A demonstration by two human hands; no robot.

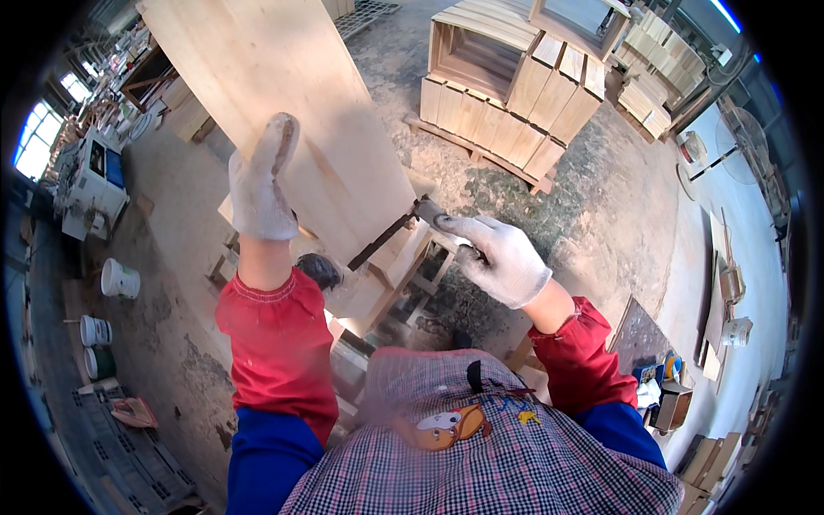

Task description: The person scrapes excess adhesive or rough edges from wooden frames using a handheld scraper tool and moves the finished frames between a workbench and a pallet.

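A wide, pale wooden board (318, 112) slants from the upper left down to the middle of the view. My left hand (263, 193), in a white work glove, grips the board at its left edge, one digit lying along the top face; the other fingers are mostly hidden. My right hand (502, 262), gloved and stained dark at the fingertips, pinches the grey end of a flat dark metal tool (384, 242). This tool lies along the board's near end; its exact kind is unclear. Beneath the board are more wooden pieces (365, 300) and a dark rounded object (318, 271).
Stacked wooden box frames (506, 94) stand on a pallet ahead to the right, with more wood stacks (648, 94) behind. White buckets (120, 279) and a white machine (94, 184) stand left. At right are a fan (738, 146) and a small open box (672, 407).
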